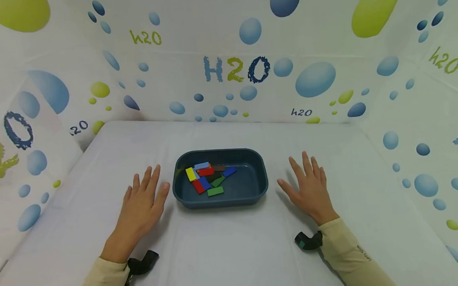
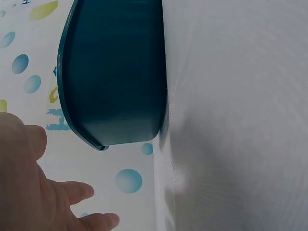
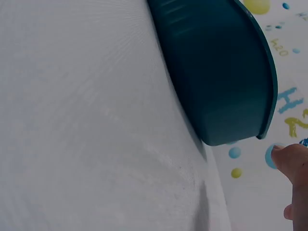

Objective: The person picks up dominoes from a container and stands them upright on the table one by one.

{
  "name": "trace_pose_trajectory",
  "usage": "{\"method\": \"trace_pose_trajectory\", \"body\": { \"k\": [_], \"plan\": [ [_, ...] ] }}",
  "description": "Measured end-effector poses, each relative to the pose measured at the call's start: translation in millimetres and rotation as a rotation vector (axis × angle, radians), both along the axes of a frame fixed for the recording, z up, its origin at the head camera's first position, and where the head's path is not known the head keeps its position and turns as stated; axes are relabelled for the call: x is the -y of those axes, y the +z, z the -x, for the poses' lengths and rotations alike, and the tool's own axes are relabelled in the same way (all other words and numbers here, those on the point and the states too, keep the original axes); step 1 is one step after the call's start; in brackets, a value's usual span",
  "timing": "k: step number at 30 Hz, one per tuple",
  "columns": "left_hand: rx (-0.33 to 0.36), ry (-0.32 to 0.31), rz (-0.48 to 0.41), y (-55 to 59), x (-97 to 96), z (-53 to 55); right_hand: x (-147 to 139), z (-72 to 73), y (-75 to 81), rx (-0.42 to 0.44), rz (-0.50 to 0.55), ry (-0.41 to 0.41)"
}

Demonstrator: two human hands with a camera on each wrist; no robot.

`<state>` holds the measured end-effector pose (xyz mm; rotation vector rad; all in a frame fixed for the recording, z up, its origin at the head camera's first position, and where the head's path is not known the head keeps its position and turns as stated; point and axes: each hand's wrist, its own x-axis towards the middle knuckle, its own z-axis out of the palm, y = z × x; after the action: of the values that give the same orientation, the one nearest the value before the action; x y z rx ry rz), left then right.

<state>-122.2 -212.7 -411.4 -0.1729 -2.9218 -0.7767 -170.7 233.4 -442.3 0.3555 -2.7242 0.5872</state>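
Observation:
A dark teal plastic tray (image 1: 246,182) sits on the white table between the two hands. Several small flat coloured blocks lie in a loose heap in its left half, among them a yellow block (image 1: 190,174), a green block (image 1: 215,191) and a blue block (image 1: 229,172). My left hand (image 1: 142,206) is to the left of the tray, palm down with fingers spread, holding nothing. On the other side my right hand (image 1: 311,192) is spread the same way, apart from the tray. Both wrist views show the tray's outer wall (image 2: 115,72) beside the fingers.
A white cloth (image 1: 233,249) covers the table. Behind and at both sides hangs a white curtain (image 1: 186,42) printed with drops and H2O lettering. A black wrist camera (image 1: 142,263) sits by the left sleeve, another black wrist camera (image 1: 309,241) by the right one.

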Motion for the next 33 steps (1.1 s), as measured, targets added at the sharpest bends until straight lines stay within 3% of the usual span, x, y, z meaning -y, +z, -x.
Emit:
{"method": "trace_pose_trajectory", "body": {
  "k": [6, 15, 24, 33],
  "plan": [
    [0.094, -0.008, -0.013, 2.6, -0.8, -2.6, 5.2, -1.9, 0.3, -0.005, 0.02, 0.023],
    [0.146, -0.012, -0.037, 4.6, -9.6, -1.2, 15.8, -1.2, 4.5, -0.056, 0.092, 0.072],
    [0.086, -0.101, -0.093, 1.9, -16.0, -1.3, 36.6, 5.5, 20.2, -0.178, 0.215, 0.207],
    [0.107, -0.094, -0.099, 3.1, -19.2, -1.8, 60.9, 7.4, 30.2, -0.088, 0.212, 0.257]
  ]
}}
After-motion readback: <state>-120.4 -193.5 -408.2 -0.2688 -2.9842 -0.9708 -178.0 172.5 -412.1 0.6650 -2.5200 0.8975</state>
